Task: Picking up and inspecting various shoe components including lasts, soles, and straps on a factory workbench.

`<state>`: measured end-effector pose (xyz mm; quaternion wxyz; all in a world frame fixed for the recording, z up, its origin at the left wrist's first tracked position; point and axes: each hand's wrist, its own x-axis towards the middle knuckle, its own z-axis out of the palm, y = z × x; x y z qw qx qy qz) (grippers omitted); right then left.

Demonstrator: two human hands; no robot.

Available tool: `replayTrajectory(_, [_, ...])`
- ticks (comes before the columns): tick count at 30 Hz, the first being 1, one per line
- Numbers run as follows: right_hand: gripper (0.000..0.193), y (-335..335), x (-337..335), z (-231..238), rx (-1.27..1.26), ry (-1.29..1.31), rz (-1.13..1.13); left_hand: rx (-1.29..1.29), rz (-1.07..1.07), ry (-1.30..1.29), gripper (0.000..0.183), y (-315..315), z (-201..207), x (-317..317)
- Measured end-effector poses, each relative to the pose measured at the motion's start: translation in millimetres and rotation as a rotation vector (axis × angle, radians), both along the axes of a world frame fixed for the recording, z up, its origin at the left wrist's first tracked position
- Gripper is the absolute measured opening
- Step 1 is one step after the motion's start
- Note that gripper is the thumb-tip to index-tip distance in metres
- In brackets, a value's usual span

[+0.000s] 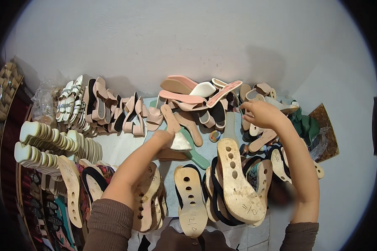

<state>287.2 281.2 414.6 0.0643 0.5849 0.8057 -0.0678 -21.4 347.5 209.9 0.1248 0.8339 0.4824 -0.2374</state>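
Note:
My left hand is closed around a wedge-heeled sandal sole, its white heel side showing by my wrist. A tan insole sticks up just beyond these fingers; I cannot tell whether it belongs to the same piece. Beside the held sole lies a green sole on the table. My right hand reaches over the far right of the table, fingers bent and apart, with nothing visible in them. Close to it are a pale sandal strap and several soles, partly hidden by the hand.
Perforated shoe lasts with black straps crowd the near edge. Cream soles are stacked at left, near white sandals. Beige sandals and pink insoles line the wall. A round colourful object lies mid-table; green pieces sit right.

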Motion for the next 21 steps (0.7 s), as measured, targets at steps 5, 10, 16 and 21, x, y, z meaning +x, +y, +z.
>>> replayTrajectory(5, [0.03,-15,-7,16,0.103,0.107,0.023,0.224,-0.02,-0.032,0.057,11,60,-27])
replayTrajectory(10, [0.028,-43,-13,34,0.159,0.195,0.029,0.343,0.169,-0.159,0.064,-9,143,-21])
replayTrajectory(16, [0.026,-75,-28,54,0.277,0.377,0.127,0.621,0.258,-0.511,0.075,-49,218,-26])
replayTrajectory(21, [0.03,-107,-44,57,0.353,0.59,0.109,0.681,0.308,-0.922,0.083,-89,249,-34])
